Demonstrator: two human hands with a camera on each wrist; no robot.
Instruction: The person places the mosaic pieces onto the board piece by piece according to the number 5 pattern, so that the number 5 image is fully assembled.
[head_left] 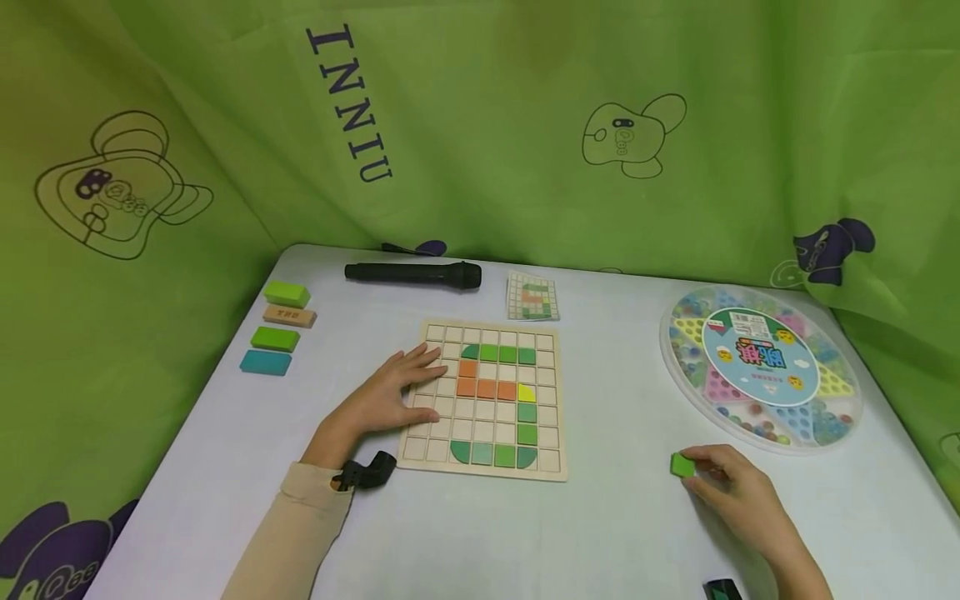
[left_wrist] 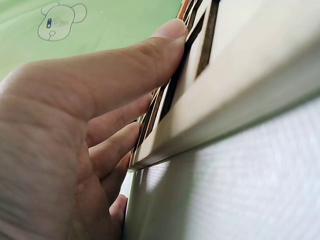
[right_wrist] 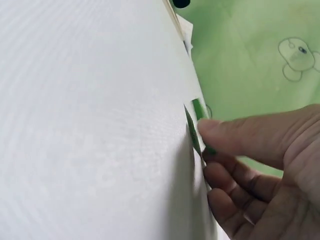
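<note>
A wooden grid board (head_left: 486, 423) lies on the table, with green, orange and yellow tiles set in some of its squares. My left hand (head_left: 392, 392) rests on the board's left side, fingers spread and thumb on the frame. In the left wrist view the thumb (left_wrist: 170, 37) lies over the raised edge. Off to the right of the board, my right hand (head_left: 738, 492) pinches a green tile (head_left: 682, 465) between thumb and fingers. The right wrist view shows two thin green edges at the fingertips; whether they are separate tiles I cannot tell.
Behind the board lie a black microphone (head_left: 412, 274) and a small pattern card (head_left: 532, 297). Several coloured blocks (head_left: 274, 339) line the left edge. A round Chinese checkers box (head_left: 761, 367) sits at the right. A green curtain (head_left: 495, 125) hangs behind the table.
</note>
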